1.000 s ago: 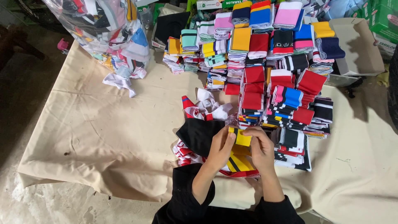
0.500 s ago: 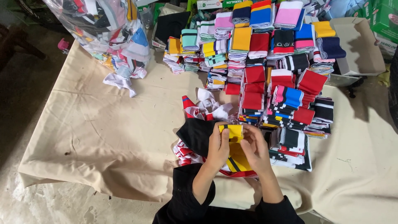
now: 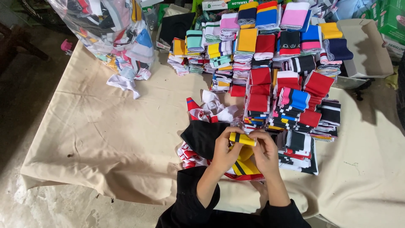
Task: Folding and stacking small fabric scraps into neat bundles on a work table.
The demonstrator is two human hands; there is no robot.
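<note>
At the near edge of the table [image 3: 105, 139], a yellow band [image 3: 242, 139] with a dark stripe is held up between both hands. Its long axis runs left to right, dipping slightly to the right. The left hand [image 3: 223, 150] is closed on the band's left end, thumb and fingers pinched over it; the right hand [image 3: 265, 153] is closed on the right end in the same manner. Neither hand is nearer: the band is spanned evenly by the two grips, just above a black cloth [image 3: 202, 137] and a yellow striped piece [image 3: 244, 166] lying under the wrists. Just beyond lies a heap of red and white bands [image 3: 211, 112]. Further off, folded stacks [image 3: 270, 71] fill the far side, and a clear bag [image 3: 114, 29] of bands stands at the far left corner.
</note>
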